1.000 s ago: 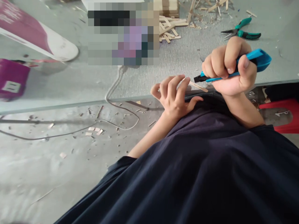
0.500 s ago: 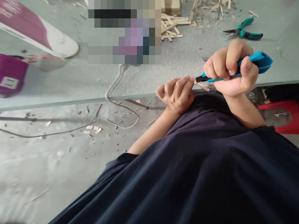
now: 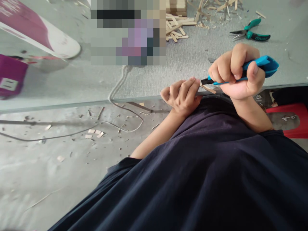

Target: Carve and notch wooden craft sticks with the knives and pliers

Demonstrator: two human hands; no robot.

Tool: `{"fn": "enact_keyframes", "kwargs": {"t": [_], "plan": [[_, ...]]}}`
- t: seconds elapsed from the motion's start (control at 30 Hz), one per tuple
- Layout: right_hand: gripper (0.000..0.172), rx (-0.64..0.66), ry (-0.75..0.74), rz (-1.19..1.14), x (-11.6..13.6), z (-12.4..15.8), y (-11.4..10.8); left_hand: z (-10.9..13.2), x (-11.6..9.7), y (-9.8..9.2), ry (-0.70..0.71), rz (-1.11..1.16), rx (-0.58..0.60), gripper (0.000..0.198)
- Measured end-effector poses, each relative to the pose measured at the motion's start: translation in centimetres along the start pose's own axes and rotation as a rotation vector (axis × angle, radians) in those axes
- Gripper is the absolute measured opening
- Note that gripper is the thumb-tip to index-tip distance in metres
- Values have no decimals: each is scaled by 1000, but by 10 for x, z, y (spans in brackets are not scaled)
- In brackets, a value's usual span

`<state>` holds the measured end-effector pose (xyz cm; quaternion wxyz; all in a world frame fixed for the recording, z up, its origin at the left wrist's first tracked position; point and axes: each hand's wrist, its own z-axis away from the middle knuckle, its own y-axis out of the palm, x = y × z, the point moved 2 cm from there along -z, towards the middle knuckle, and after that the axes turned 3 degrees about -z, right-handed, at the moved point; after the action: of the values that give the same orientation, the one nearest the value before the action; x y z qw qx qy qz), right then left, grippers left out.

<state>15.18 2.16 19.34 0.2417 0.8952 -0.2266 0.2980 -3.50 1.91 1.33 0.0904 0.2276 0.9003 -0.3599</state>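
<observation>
Your hands: left hand (image 3: 183, 96) just left of your right hand (image 3: 237, 72), both at the table's (image 3: 72, 83) near edge.
Between them: wooden stick (image 3: 207, 89) pinched in your left hand, with the tip of the knife (image 3: 260, 64) from your right fist touching it.
Behind your right hand: pliers (image 3: 250, 33) on the table, well apart.
Behind your left hand: stick pile (image 3: 175, 27), farther back on the table.
Off to your left: cable (image 3: 110, 98) drops over the table edge to the floor, among wood scraps (image 3: 94, 132).

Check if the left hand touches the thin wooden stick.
Touching. Head view: the left hand pinches one end of the thin wooden stick in its fingertips, no gap; the right hand grips a blue plastic utility knife.
</observation>
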Motion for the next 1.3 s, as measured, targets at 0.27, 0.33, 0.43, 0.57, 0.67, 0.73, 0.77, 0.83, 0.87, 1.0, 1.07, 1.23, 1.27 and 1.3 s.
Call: {"fn": "enact_keyframes", "kwargs": {"t": [0.27, 0.33, 0.43, 0.57, 0.67, 0.73, 0.77, 0.83, 0.87, 1.0, 1.07, 1.23, 1.27, 1.3], "plan": [[51, 129, -30, 22, -5, 2, -5, -3, -4, -1, -9, -7, 13, 38], [51, 115, -28, 19, -5, 3, -6, -4, -7, -2, -13, -1, 9, 37], [58, 75, 54, 75, -1, 3, -4, -7, -10, -3, -30, 15, 29, 39], [62, 14, 89, 95, 4, 3, 2, -8, -10, 1, -93, 23, 153, 45], [58, 1, 83, 110, 2, 1, 5, -7, -7, 5, -91, 19, 131, 43], [53, 4, 68, 121, -1, -2, 6, -6, -5, 8, -69, 21, 72, 40], [51, 4, 52, 117, -3, -3, 7, -5, -3, 9, -55, 14, 47, 39], [47, -8, 17, 98, -5, -6, 8, -3, -1, 10, -27, -16, 11, 37], [45, -13, 11, 91, -5, -7, 8, -3, 0, 10, -13, -29, 3, 37], [42, -34, 105, 126, -1, -10, 11, -4, 2, 8, -7, -17, 31, 41], [43, -51, 147, 146, 3, -11, 13, -6, 2, 6, -25, 1, 62, 43], [43, -45, 178, 188, 6, -11, 16, -10, 0, 2, -34, 29, 96, 44], [44, -41, 181, 198, 6, -11, 16, -10, 0, 1, -33, 32, 98, 45], [44, -36, 184, 206, 6, -11, 16, -11, 0, 1, -34, 36, 105, 47]]}}
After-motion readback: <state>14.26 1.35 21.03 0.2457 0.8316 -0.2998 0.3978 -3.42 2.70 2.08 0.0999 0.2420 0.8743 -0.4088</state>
